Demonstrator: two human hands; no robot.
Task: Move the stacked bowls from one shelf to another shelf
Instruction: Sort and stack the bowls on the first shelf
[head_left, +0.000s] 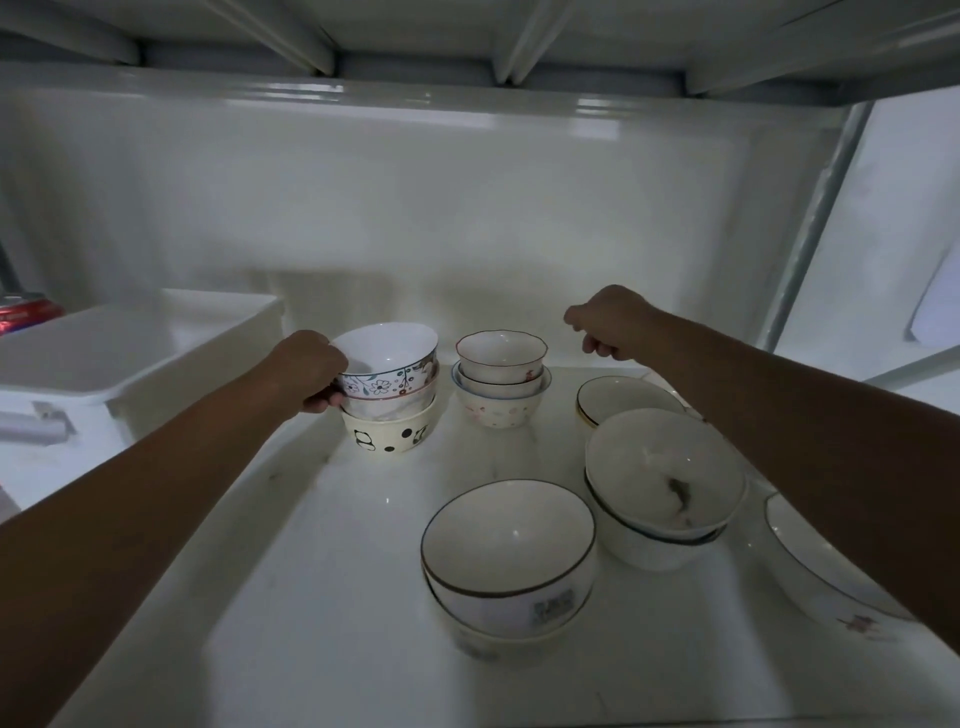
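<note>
A stack of three patterned bowls (389, 395) stands at the back left of the white shelf tray (332, 571); the top one has a flower pattern, the bottom one a panda print. My left hand (311, 371) grips the stack's left side, fingers curled round the upper bowls. A second small stack (501, 379) stands just to its right. My right hand (610, 325) hovers above and to the right of that stack, fingers curled, holding nothing.
Nearer me stand a black-rimmed stack (509, 566), a white stack (660, 488), a gold-rimmed bowl (623, 397) and a large bowl (831, 571) under my right forearm. A white bin (156, 353) and a red can (26, 312) are on the left. A shelf is close overhead.
</note>
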